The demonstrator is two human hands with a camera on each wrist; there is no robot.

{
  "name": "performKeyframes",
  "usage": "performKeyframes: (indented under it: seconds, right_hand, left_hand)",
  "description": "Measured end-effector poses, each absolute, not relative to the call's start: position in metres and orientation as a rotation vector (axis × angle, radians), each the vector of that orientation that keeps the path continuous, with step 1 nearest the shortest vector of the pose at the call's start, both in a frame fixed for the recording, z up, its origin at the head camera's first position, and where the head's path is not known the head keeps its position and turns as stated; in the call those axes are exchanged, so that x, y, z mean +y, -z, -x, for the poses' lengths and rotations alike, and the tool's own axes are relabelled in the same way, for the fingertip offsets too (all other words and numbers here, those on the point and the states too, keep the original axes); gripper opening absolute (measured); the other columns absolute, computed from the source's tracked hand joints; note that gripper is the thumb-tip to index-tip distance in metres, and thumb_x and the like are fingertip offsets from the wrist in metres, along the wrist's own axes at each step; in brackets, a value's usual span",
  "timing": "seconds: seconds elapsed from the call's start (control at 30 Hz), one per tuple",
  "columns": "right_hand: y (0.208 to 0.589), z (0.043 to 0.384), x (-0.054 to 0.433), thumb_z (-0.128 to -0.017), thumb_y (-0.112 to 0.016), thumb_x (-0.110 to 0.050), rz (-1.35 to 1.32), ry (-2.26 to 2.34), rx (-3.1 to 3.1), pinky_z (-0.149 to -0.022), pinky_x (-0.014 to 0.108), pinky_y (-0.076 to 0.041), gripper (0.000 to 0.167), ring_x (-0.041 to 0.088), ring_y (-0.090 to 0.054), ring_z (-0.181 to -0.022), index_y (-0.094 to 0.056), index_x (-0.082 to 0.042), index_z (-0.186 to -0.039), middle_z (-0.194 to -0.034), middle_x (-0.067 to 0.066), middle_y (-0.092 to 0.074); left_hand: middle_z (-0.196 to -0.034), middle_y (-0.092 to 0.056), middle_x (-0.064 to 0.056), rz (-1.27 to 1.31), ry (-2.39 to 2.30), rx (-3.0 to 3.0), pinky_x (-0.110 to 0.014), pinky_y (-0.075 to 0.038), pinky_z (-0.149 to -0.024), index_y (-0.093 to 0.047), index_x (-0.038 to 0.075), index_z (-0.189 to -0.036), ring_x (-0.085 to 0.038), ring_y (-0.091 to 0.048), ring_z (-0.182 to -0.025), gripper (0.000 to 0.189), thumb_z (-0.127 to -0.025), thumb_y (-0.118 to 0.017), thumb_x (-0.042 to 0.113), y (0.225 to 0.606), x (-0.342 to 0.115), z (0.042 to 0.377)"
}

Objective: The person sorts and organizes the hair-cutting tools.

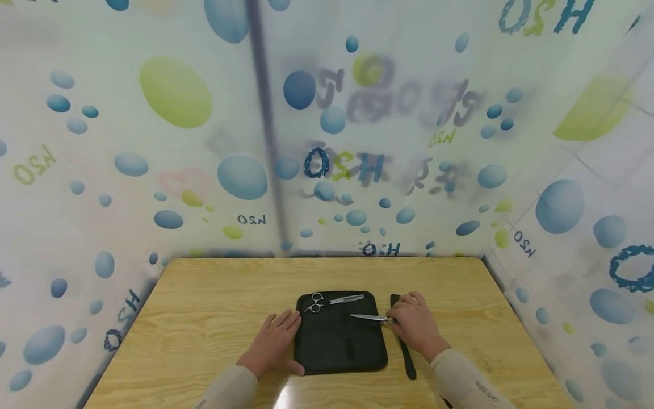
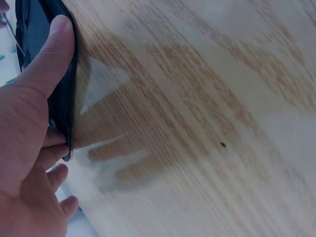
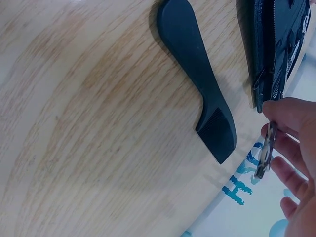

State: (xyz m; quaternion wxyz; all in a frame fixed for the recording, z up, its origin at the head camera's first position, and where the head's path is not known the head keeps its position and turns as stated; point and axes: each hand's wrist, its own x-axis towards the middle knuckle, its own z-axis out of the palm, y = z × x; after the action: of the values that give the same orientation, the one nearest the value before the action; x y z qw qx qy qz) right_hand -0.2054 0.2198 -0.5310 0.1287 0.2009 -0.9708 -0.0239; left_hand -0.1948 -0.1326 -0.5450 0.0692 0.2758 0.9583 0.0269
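Note:
A black zip-edged case point(image 1: 327, 346) lies flat on the table, with one pair of scissors point(image 1: 347, 299) across its upper part, finger loops to the left. My left hand point(image 1: 276, 341) rests along the case's left edge, thumb near the front corner and fingers extended. The left wrist view shows that thumb point(image 2: 52, 54) against the case's edge. At the case's right side, my right hand point(image 1: 416, 324) pinches a second pair of scissors point(image 1: 365, 317) by the handles point(image 3: 267, 150), blades pointing left over the case. A flat black tool point(image 3: 195, 64) with a slanted, broad end lies beneath and beside the right hand.
The wooden table point(image 1: 219, 295) carries the case and the black tool. A patterned curtain point(image 1: 327, 113) with blue and green spots hangs behind the table's back edge and along both sides.

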Motion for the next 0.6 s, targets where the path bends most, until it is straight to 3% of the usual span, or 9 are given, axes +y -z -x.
performKeyframes:
  seconds: [0.6]
  right_hand:
    - [0.5301,0.2130,0.2128,-0.078,-0.079,-0.015,-0.683,0.066,-2.742,-0.104,0.046,-0.039,0.013,0.020,-0.060,-0.097,-0.079,-0.023,-0.089,-0.089,-0.007,-0.075]
  left_hand:
    - [-0.151,-0.044,-0.012,-0.827,-0.046,2.911,-0.054,-0.031,-0.114,-0.047,0.003,-0.143,-0.032,-0.038,-0.142,0.112,-0.060,-0.076,0.073,0.5443,-0.1307,0.1928]
